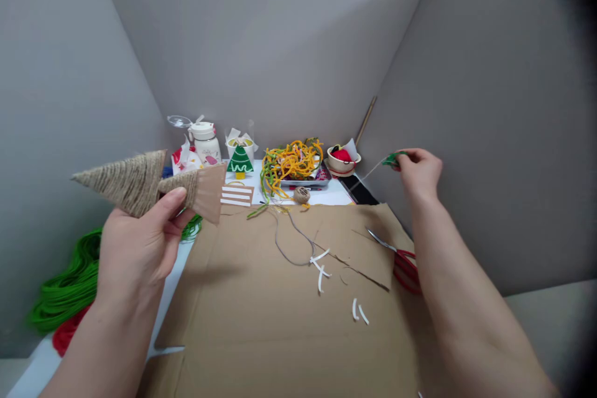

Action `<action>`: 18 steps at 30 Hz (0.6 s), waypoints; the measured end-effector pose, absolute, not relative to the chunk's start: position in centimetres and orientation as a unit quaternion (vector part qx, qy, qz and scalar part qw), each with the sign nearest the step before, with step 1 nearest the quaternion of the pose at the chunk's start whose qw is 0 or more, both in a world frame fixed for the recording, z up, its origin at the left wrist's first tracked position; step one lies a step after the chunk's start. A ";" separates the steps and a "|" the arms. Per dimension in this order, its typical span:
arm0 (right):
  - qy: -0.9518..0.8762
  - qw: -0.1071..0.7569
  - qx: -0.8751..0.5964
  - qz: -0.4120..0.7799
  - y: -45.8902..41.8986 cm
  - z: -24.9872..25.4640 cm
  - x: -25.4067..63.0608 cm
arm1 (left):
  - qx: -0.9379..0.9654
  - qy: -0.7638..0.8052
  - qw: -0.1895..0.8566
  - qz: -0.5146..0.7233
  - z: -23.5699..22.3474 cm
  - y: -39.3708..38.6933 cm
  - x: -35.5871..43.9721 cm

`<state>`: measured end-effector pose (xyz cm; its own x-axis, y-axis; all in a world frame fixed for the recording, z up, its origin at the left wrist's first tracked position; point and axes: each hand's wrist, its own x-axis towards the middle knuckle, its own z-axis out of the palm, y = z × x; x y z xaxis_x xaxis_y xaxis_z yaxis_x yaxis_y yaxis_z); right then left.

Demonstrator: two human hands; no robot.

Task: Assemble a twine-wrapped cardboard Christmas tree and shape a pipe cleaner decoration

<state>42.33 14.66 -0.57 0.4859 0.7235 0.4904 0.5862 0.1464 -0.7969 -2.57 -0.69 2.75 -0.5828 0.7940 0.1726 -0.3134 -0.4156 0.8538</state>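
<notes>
My left hand (140, 249) is closed around a cardboard tree cutout (125, 183) wrapped in jute twine, its point turned left. A bare, flared cardboard end (208, 193) sticks out on the right past my thumb. Raised at the right, my right hand (420, 171) pinches a small green piece (390, 160), whose exact kind I cannot make out. From it a thin pale strand (372, 170) slants down to the left. Below that hand, red-handled scissors (405, 266) lie partly opened at the cardboard's edge, partly hidden by my forearm.
A large cardboard sheet (280, 323) carries white paper strips (321, 270) and a grey cord (284, 252). Behind stand a tray of yellow yarn (293, 160), a twine ball (302, 194), a bowl (342, 165), a green tree decoration (240, 160) and a white bottle (206, 143). Green yarn (69, 286) lies left.
</notes>
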 end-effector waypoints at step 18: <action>-0.482 0.748 -0.429 0.153 6.6 9.4 40.0 | 0.304 0.408 0.361 0.782 2.7 -0.8 -2.8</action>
<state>40.05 6.55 9.42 0.4880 0.6428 0.5904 0.1854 0.5847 -0.7898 -2.84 -0.79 2.74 -0.5547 0.8124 0.1800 -0.3164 -0.4060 0.8573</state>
